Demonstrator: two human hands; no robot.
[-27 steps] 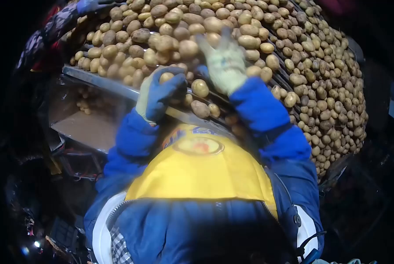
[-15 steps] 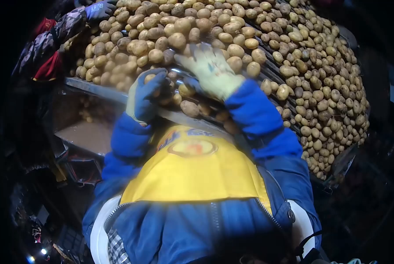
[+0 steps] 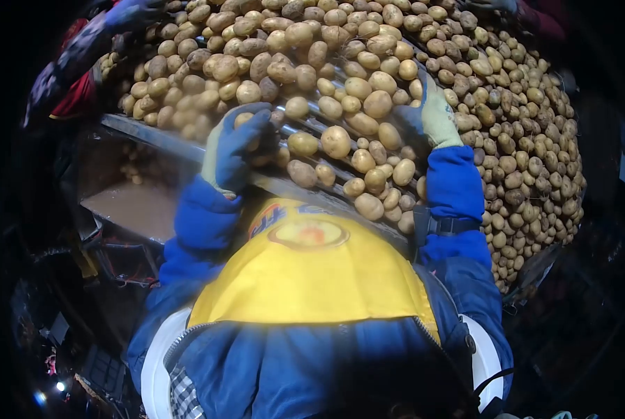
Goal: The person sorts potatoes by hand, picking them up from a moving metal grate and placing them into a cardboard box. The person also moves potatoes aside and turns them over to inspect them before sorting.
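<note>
A wide bed of yellow-brown potatoes [image 3: 368, 77] lies on a roller conveyor [image 3: 312, 115] in front of me. My left hand [image 3: 239, 143], in a blue glove, is curled around a small potato [image 3: 243, 119] at the near left edge of the bed. My right hand [image 3: 431, 112], in a pale green glove, rests among the potatoes further right, fingers down on them; I cannot tell whether it grips one. Blue sleeves and a yellow apron fill the foreground.
A metal rail [image 3: 159, 136] runs along the conveyor's near edge, with a lower chute [image 3: 131, 202] below it at left. Another person's patterned sleeve [image 3: 75, 59] reaches in at top left, and another gloved hand [image 3: 494, 5] at top right.
My right hand has swung from the middle of the bed over to the right side. My left hand has stayed at the near edge, curled on the small potato. The potatoes have shifted.
</note>
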